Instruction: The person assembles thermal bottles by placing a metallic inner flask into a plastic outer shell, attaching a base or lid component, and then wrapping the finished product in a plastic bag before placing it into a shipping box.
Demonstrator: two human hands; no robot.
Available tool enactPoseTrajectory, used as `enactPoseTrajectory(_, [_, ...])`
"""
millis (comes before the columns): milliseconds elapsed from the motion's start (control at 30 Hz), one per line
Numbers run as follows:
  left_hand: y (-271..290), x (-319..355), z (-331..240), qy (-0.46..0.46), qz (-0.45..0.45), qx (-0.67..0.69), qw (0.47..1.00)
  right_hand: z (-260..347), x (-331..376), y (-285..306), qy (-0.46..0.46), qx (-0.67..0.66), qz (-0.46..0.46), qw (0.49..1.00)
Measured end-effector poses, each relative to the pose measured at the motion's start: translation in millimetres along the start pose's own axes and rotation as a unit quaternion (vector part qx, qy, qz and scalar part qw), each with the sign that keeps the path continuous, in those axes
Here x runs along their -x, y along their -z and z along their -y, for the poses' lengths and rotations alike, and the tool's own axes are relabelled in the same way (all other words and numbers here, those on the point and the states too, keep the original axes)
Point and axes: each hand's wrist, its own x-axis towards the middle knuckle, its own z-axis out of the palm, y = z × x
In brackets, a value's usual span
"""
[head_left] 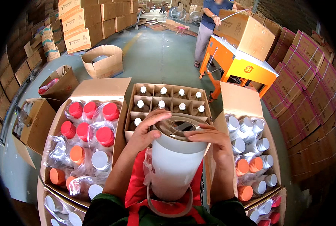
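Between left hand (146,130) and right hand (214,138), both gripping its rim (165,126), pale jug (175,162) looks stiff, smooth, possibly slippery; best held by upper sides or looped handle (170,215).

The left hand (147,130) and right hand (213,137) covered parts of the white container (175,162)'s rim; how firmly either gripped could not be told. Its underside was hidden, its opening too dark to read. The container and forearms masked the near part of the divided carton (189,90). The lower edge cut off the lower-left carton (41,203). The co-worker (206,35)'s face was blurred; a distant figure (163,8) was too small to make out.
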Motion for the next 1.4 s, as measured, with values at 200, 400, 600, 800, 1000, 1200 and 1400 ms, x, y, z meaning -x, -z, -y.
enactPoseTrajectory(200, [-55.2, -14.5, -48.8, -0.107, 0.111, -0.403, 0.902, -70.6, -10.9, -11.1, -0.148, -0.457, -0.316, 0.818])
enactPoseTrajectory(400, [-6.0, 0.1, -6.8, -0.085, 0.09, -0.174, 0.977, -47.8, 12.4, -10.7, -0.122, -0.199, -0.145, 0.962])
enactPoseTrajectory(600, [-27.6, 9.2, 10.2, 0.169, 0.006, 0.322, 0.931, 35.1, -5.9, 3.3, -0.026, -0.094, 0.046, 0.994])
enactPoseTrajectory(800, [-58.1, 15.3, 40.1, 0.262, 0.032, 0.336, 0.904, 66.8, -34.9, 9.2, 0.046, 0.104, 0.322, 0.94])
enactPoseTrajectory(1000, [-64.4, 27.6, 49.8, 0.277, 0.044, 0.265, 0.922, 89.0, -27.5, -2.5, -0.04, 0.24, 0.3, 0.922])
enactPoseTrajectory(1200, [-34.8, 62.6, 72.2, 0.207, 0.109, -0.217, 0.948, 84.9, -3.4, -2.0, -0.143, 0.164, 0.19, 0.957])
enactPoseTrajectory(1400, [-0.2, 77.6, 36.6, 0.454, 0.237, -0.523, 0.682, 46.5, 30.2, 35.4, -0.203, 0.039, 0.05, 0.977])
